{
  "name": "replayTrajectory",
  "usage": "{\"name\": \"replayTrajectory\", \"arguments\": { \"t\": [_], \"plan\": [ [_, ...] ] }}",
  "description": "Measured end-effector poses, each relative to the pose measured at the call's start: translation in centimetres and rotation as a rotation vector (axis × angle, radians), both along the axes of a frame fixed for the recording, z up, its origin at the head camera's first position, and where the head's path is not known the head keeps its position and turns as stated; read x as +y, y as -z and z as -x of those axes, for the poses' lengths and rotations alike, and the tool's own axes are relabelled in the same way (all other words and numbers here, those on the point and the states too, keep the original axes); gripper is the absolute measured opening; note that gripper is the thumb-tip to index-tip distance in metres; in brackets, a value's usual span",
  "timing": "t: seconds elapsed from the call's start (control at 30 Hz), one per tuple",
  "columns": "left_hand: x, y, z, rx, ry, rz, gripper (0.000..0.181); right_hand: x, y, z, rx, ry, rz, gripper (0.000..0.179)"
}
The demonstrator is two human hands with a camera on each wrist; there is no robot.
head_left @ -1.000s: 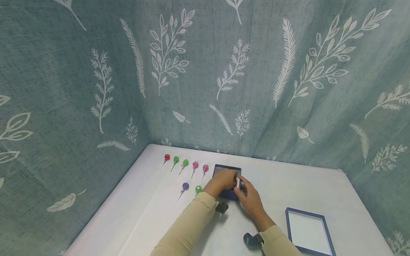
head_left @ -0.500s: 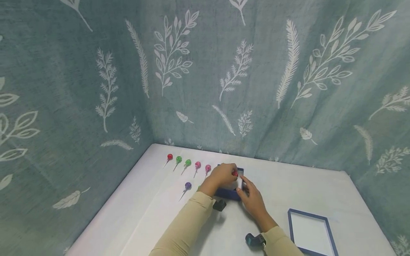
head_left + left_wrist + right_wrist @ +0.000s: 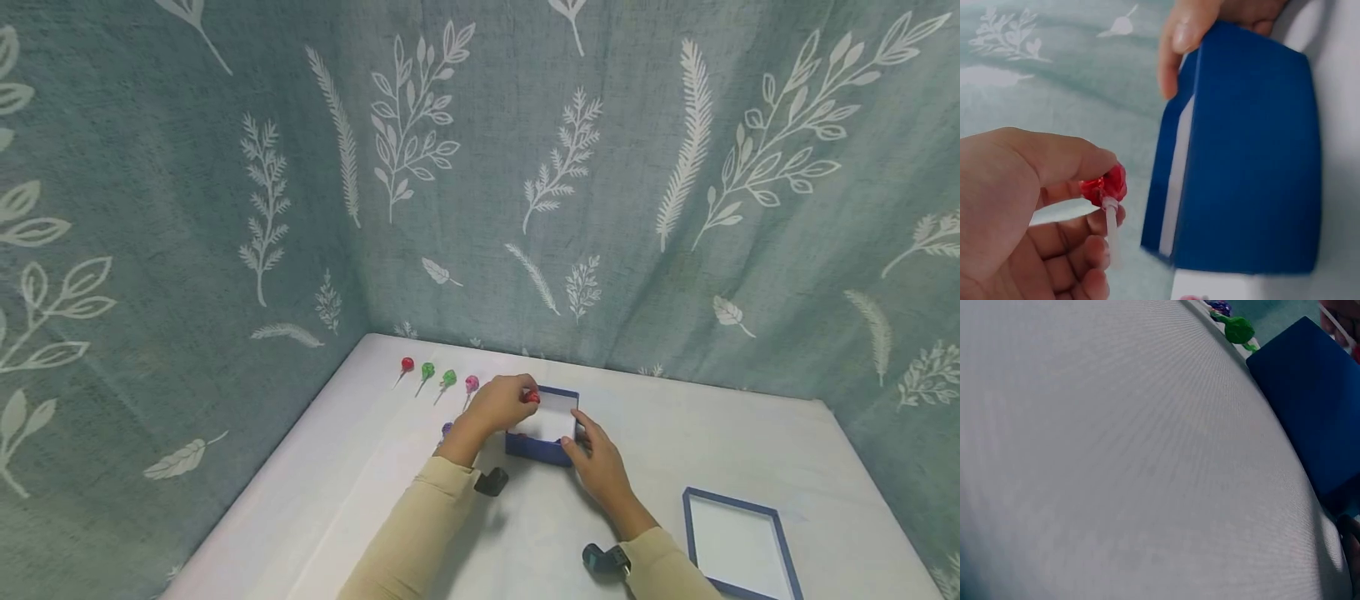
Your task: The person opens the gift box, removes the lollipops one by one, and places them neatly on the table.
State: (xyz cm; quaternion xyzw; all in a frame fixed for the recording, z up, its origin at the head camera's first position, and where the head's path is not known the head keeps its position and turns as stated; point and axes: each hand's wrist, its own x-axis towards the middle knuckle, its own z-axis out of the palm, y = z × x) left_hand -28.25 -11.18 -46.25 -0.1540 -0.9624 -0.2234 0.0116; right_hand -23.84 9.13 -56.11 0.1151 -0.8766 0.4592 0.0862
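Observation:
My left hand pinches a red lollipop between thumb and fingers, by its wrapped ball, with the white stick pointing down in the left wrist view. That hand is at the left side of an open blue box with a white inside. At the box's right side, my right hand grips the wall near the front corner, its fingertips over the rim. The right wrist view shows mostly white tabletop and the blue outer face of the box. Part of the box's inside is hidden behind its front wall.
Left of the box lie a red lollipop, green lollipops and a pink lollipop in a row. A purple lollipop is partly behind the left wrist. A blue-edged lid lies at the front right. Patterned curtains border the table.
My left hand has come up out of the box with the red lollipop and moved left to its rim. The right hand stays at the box's right wall. The head view has shifted slightly.

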Motion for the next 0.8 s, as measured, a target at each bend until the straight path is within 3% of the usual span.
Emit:
{"name": "replayTrajectory", "arguments": {
  "t": [0.33,0.5,0.67,0.8],
  "plan": [
    [-4.6,0.0,-1.0,-0.012,-0.054,0.006,0.023,0.1,0.2,0.0,-0.002,-0.006,0.007,0.054],
    [-7.4,0.9,-1.3,-0.027,-0.067,0.008,0.025,0.0,0.2,0.1,-0.012,-0.003,0.014,0.054],
    [-10.1,2.0,-2.0,-0.086,-0.137,-0.044,0.027,0.1,0.4,0.1,-0.015,-0.004,0.011,0.055],
    [-11.6,2.7,-2.2,-0.089,-0.18,-0.065,0.026,0.2,0.5,0.2,0.003,-0.002,0.009,0.054]
  ]
}}
